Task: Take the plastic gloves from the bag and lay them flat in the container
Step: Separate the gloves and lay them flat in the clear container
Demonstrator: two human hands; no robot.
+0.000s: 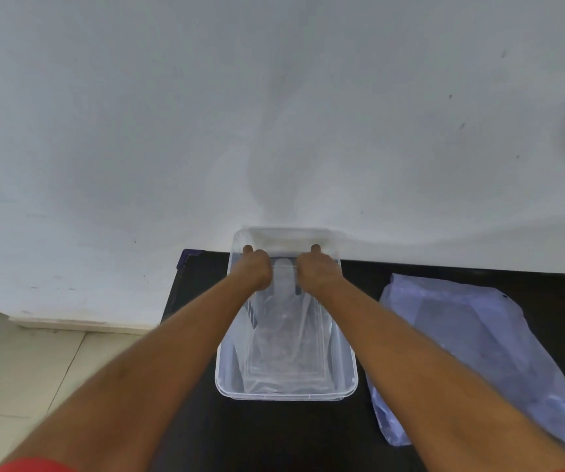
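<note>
A clear plastic container point(346, 356) stands on the black table, its far end against the white wall. A thin see-through plastic glove point(283, 335) lies stretched along its inside, with other clear film under it. My left hand point(255, 269) and my right hand point(318, 270) are both inside the far end of the container, fingers curled down on the glove's far edge, one at each corner. A bluish translucent bag point(471, 345) lies flat on the table to the right of the container, beside my right forearm.
The black table point(199, 294) stops at the wall point(274, 114) right behind the container. Left of the table there is tiled floor point(36, 369) far below. A small purple corner piece point(185, 258) sits at the table's far left corner.
</note>
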